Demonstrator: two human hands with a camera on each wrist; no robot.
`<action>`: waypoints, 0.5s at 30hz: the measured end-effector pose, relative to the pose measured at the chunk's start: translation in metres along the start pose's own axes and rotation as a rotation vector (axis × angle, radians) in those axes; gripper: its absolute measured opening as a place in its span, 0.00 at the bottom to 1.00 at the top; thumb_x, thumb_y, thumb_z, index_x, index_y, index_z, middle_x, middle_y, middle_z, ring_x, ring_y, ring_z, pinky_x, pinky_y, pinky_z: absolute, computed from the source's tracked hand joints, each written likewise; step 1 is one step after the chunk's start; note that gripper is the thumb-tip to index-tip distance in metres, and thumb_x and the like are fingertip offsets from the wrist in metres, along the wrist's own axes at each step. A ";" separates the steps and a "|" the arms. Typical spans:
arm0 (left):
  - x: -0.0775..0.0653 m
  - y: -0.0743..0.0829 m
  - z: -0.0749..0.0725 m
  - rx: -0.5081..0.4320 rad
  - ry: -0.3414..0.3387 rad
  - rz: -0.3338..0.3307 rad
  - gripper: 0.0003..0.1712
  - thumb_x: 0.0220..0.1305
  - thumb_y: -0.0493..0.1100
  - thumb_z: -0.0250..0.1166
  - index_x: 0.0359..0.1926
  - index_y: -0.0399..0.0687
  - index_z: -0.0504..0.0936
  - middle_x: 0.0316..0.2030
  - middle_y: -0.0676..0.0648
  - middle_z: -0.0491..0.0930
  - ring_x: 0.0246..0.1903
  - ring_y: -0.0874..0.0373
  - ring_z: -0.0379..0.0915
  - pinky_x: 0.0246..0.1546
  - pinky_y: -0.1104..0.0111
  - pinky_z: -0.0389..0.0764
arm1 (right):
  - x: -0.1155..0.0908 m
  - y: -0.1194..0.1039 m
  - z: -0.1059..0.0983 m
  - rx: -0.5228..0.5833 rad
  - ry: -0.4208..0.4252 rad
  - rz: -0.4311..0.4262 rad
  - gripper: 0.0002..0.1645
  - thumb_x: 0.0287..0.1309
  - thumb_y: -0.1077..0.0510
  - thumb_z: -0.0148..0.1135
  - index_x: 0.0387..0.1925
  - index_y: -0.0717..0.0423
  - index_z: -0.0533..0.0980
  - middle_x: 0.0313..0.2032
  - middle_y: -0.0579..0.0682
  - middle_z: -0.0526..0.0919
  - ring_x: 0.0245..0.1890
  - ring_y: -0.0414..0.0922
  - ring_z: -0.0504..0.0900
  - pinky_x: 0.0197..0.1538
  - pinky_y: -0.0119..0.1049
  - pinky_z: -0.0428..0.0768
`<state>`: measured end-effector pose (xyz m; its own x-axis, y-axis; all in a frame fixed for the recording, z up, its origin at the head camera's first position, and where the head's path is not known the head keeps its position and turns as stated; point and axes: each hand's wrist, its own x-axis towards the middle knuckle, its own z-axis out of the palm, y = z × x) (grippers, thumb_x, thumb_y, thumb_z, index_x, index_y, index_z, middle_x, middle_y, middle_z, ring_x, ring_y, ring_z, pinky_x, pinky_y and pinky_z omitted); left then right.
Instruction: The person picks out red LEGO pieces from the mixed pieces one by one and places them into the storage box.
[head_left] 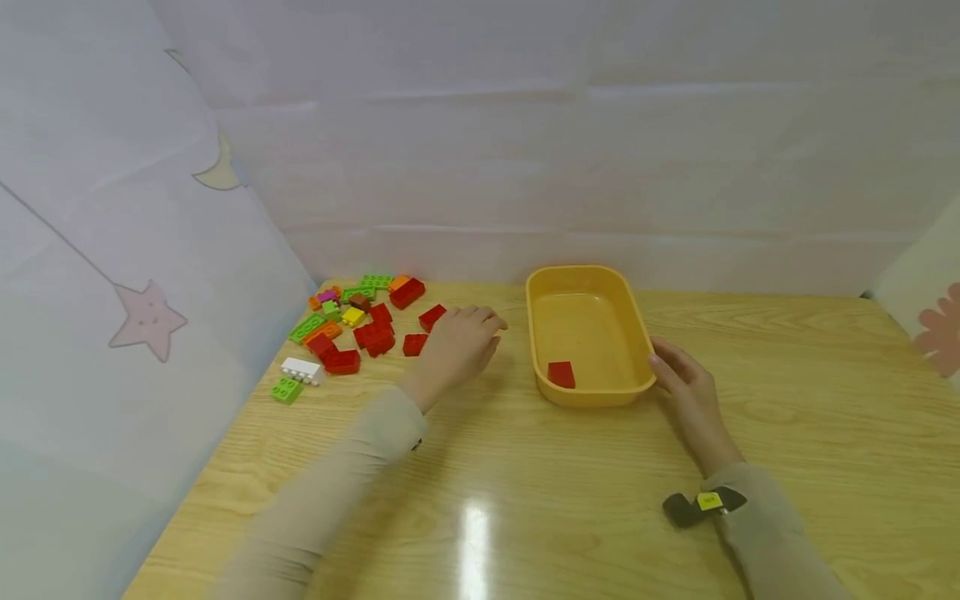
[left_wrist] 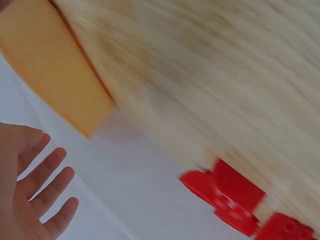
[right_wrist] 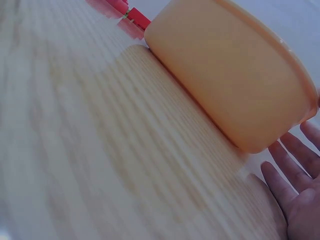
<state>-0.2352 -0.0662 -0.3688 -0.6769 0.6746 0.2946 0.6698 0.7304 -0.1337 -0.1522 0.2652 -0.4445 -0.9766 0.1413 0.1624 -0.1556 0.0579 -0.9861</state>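
Presently the left hand (head_left: pixel 459 346), fingers spread and empty, is hovering just right of a red building brick (head_left: pixel 431 318), the right hand (head_left: pixel 692 398), fingers extended, touching the yellow tray's (head_left: pixel 600 399) near right corner.

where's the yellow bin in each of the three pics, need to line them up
Head: the yellow bin is right of centre, its inside visible.
Left wrist: the yellow bin fills the upper left, cut off by the frame, outer wall showing.
Right wrist: the yellow bin is at upper right, outer wall showing.
Shared landmark: red bricks on the table, left of it in head, lower right in left wrist, top edge in right wrist.
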 end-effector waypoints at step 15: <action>-0.031 -0.070 0.015 -0.176 -0.183 -0.100 0.13 0.66 0.43 0.68 0.50 0.48 0.84 0.48 0.48 0.82 0.45 0.51 0.78 0.46 0.60 0.80 | 0.001 0.001 0.000 -0.097 0.008 -0.010 0.31 0.72 0.50 0.56 0.68 0.63 0.67 0.57 0.41 0.76 0.52 0.36 0.76 0.46 0.22 0.78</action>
<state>-0.2655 -0.1362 -0.3824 -0.7758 0.6195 0.1199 0.6285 0.7756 0.0590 -0.1538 0.2656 -0.4457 -0.9737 0.1485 0.1729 -0.1497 0.1549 -0.9765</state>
